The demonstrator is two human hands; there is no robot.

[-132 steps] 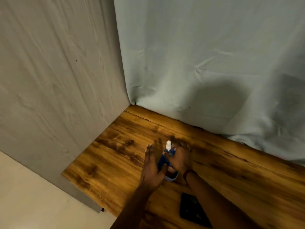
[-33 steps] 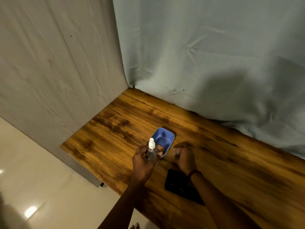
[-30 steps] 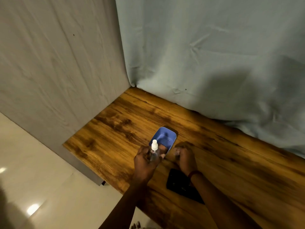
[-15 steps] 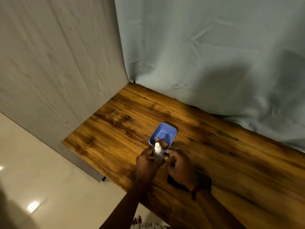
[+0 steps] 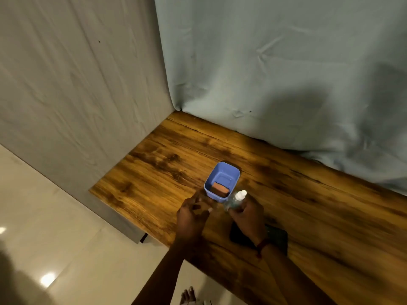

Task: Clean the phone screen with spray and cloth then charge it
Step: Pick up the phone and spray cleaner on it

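Gripping the spray bottle [image 5: 234, 200] round its clear body, your right hand [image 5: 247, 219] held it tilted, white nozzle uppermost, just beside the near wall of the blue tub [image 5: 229, 171]. Your left hand [image 5: 191, 216] hovered beside it with fingers curled, and whether it pinched anything could not be told. The phone [image 5: 278, 236] lay flat near the front edge of the table [image 5: 330, 216], partly hidden under your right wrist. It looked thin, stiff and slick, with breakable glass, so you would best take it by its long edges. The bottle seemed light and smooth, best held at mid-body. A brown folded cloth [image 5: 220, 188], probably soft, sat in the tub. No label or writing was readable.
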